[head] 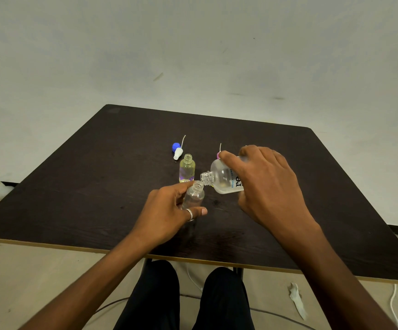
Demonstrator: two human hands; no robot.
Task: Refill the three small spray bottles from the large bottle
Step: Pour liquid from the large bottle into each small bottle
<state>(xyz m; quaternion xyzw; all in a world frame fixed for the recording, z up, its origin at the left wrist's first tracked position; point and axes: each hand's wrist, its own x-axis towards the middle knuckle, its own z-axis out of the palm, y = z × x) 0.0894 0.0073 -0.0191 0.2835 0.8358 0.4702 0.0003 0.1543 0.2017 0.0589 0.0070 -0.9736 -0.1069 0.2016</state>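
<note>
Over dark table (93, 177), right fingers (227, 156) clasp tilted large bottle (222, 178); left fingers (182, 187) encircle small bottle (194, 196).

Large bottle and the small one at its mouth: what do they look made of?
The large bottle looks like frosted translucent plastic: milky walls, moulded threaded neck. The small bottle is clear and glossy, plastic or possibly glass; the dark table shows through it.
</note>
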